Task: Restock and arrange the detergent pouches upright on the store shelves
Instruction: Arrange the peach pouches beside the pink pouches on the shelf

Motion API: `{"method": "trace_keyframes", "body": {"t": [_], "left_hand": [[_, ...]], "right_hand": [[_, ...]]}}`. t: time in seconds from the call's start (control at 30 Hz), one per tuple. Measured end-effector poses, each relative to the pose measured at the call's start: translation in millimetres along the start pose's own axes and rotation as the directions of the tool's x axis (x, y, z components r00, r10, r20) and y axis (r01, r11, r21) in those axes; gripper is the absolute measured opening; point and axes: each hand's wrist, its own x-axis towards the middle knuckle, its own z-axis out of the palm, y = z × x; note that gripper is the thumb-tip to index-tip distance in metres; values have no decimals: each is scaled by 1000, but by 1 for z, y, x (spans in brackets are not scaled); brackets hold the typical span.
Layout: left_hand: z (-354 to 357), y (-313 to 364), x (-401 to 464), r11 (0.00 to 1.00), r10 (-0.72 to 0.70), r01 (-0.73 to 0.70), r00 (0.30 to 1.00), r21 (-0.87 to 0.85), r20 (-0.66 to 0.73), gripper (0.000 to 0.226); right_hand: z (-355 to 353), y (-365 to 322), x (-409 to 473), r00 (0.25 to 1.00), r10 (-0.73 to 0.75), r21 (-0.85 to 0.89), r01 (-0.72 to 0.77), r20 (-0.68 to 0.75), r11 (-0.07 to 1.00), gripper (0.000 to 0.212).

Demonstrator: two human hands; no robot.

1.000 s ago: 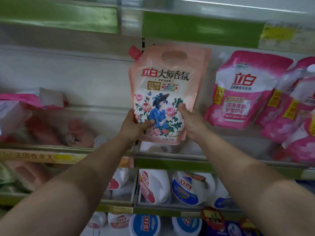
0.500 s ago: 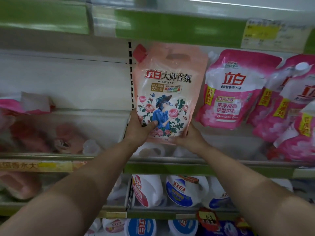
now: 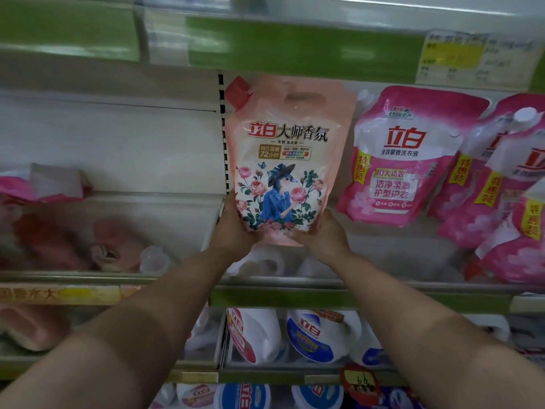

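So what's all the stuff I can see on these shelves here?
Peach pouch: one, peach-pink with a rose picture and red corner cap, upright, held at the middle shelf.
Pink pouches: several, bright pink and white, leaning to the right of the peach one.
Flat pouches: a few, pink, lying at the left of the same shelf, blurred.
Jugs: several, white with blue or red labels, on the shelves below.
Price tags: yellow and white, on the green shelf edges.
Left hand: one, gripping the peach pouch's lower left corner.
Right hand: one, gripping its lower right corner.
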Motion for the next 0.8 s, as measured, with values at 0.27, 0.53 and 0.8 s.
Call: {"method": "trace_keyframes", "body": {"t": [0.27,0.53,0.8], "left_hand": [[5,-8,3,996,6,-6,1000,-87,-2,86],[5,-12,-1,988,22,-22,1000,-154,-4,83],[2,-15,-8,988,84,-85,996,-126,-12,63]], "right_hand": [[2,-3,-1,1000,29,-69,-29,-7,997,59],[1,-7,-14,1000,22,-68,-23,-16,997,59],[10,-5,-19,1000,-12,-79,10,-24,997,57]]}}
